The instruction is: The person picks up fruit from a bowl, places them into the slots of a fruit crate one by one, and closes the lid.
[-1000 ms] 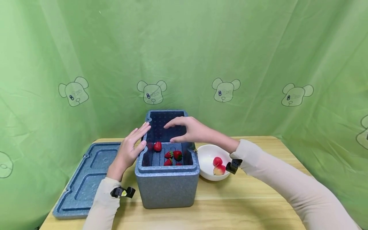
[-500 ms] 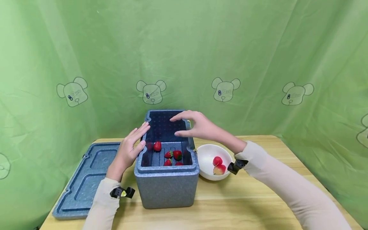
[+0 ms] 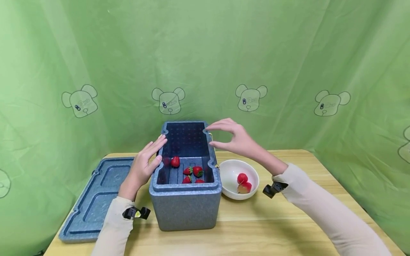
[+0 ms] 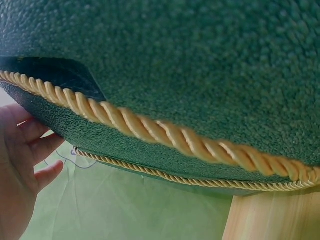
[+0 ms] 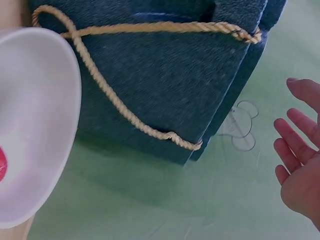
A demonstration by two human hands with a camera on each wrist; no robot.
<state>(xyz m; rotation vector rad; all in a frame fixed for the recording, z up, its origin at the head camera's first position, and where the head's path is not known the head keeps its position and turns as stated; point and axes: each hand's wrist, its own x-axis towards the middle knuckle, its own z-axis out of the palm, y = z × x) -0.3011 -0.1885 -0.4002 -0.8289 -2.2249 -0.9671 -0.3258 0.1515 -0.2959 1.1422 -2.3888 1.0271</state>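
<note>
A deep grey-blue foam box [image 3: 185, 211] stands uncovered on the table, with several red strawberries [image 3: 198, 171] on its floor. My left hand [image 3: 142, 165] rests its straight fingers against the box's left rim. Up at the right rim hovers my right hand [image 3: 240, 140], its fingers and thumb spread apart and nothing between them. The right wrist view shows that hand [image 5: 302, 155] apart from the box wall. To the box's right is a white bowl [image 3: 228, 176] holding a small red fruit [image 3: 242, 178] and a red-yellow fruit [image 3: 244, 188].
Flat on the table's left lies a grey-blue lid [image 3: 96, 209] with recessed panels. A twisted golden cord [image 4: 165, 135] runs along the box's left side, and another cord [image 5: 125, 110] hangs on its right. Green fabric [image 3: 205, 64] surrounds the wooden table [image 3: 272, 234].
From above the box's inside, my right hand has moved right and slightly up to its right rim, fingers still spread. My left hand stays in place, and the fruit has not moved.
</note>
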